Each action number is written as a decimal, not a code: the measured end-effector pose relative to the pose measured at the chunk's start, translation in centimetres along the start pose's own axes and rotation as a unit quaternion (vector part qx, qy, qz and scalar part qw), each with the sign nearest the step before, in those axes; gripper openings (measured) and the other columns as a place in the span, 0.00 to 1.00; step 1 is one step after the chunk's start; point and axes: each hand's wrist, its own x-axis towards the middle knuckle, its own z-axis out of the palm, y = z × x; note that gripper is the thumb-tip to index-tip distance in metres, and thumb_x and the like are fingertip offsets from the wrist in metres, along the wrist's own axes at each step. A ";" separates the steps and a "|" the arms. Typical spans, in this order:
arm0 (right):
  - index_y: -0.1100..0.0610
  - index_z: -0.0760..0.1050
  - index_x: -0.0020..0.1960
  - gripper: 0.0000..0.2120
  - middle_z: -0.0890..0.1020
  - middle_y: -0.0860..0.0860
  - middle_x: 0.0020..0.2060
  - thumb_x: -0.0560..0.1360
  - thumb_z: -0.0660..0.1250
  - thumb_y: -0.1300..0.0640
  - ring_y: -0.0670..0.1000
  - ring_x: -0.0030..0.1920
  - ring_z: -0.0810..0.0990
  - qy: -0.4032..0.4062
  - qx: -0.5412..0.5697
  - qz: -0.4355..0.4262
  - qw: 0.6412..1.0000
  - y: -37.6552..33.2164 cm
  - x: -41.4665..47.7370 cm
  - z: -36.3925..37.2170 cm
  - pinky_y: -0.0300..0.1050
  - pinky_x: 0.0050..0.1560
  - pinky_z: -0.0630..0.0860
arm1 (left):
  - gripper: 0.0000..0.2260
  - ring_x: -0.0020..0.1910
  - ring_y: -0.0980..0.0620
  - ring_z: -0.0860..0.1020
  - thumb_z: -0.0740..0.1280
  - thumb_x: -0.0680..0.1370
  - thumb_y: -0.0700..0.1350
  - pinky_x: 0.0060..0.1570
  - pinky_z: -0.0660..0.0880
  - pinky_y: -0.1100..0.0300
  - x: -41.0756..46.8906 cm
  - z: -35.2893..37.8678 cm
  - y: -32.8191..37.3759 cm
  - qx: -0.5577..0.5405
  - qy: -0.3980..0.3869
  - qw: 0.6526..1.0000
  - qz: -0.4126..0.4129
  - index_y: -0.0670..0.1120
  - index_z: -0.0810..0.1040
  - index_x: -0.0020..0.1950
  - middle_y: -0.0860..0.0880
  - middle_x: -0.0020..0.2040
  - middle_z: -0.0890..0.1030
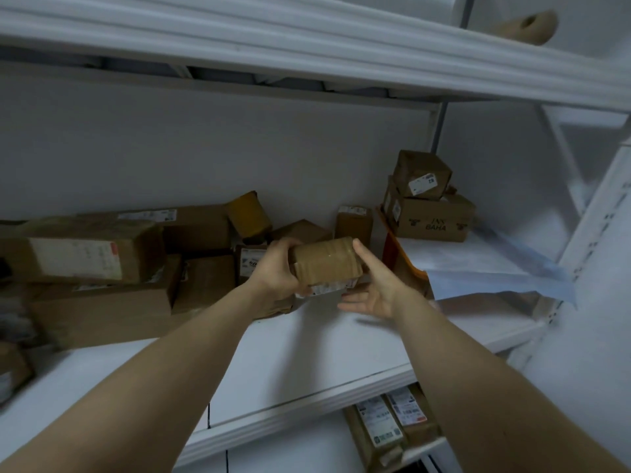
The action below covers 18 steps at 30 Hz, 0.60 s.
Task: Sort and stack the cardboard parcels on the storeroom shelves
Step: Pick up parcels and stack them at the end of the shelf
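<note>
The small parcel (pixel 326 264) looks light enough for one hand, judging by its size. Its glossy tape wrap may be slippery, and the rounded, crumpled corners suggest soft cardboard, so a hold across its two short ends seems safest. It is held in the air above the middle of the shelf (pixel 307 353), in front of the pile of boxes (pixel 102 268) along the back edge. The left hand (pixel 276 271) curls round its left end, gripping it. The right hand (pixel 375 288) is spread, thumb against the right end, fingers straight beneath.
</note>
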 end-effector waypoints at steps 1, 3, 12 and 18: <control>0.50 0.63 0.71 0.42 0.70 0.59 0.66 0.64 0.71 0.32 0.67 0.64 0.71 0.007 0.005 0.005 1.000 0.1 -0.1 0.3 0.59 0.50 0.80 | 0.40 0.60 0.49 0.70 0.80 0.61 0.40 0.52 0.68 0.60 -0.1 0.0 0.1 0.001 0.004 1.000 0.016 0.46 0.66 0.69 0.46 0.64 0.69; 0.54 0.67 0.66 0.35 0.74 0.58 0.59 0.68 0.71 0.36 0.63 0.57 0.76 0.030 0.032 -0.003 0.999 0.1 -0.1 0.7 0.54 0.43 0.80 | 0.42 0.64 0.49 0.69 0.80 0.62 0.39 0.55 0.67 0.64 -0.3 0.0 0.4 -0.021 0.012 0.999 0.041 0.46 0.63 0.72 0.47 0.66 0.68; 0.58 0.71 0.58 0.10 0.74 0.60 0.54 0.76 0.59 0.59 0.59 0.50 0.76 0.042 0.150 -0.047 0.987 0.6 0.6 0.0 0.54 0.45 0.76 | 0.36 0.72 0.49 0.64 0.77 0.68 0.41 0.61 0.63 0.67 -0.2 -1.2 0.5 -0.228 -0.003 0.973 -0.035 0.44 0.67 0.73 0.48 0.73 0.66; 0.56 0.76 0.55 0.27 0.80 0.59 0.54 0.72 0.63 0.34 0.59 0.54 0.78 0.052 0.133 -0.024 0.989 0.7 1.3 0.1 0.55 0.49 0.75 | 0.27 0.61 0.54 0.70 0.78 0.67 0.40 0.49 0.70 0.70 -0.1 -0.9 0.5 -0.263 -0.021 0.964 -0.043 0.51 0.76 0.64 0.53 0.60 0.72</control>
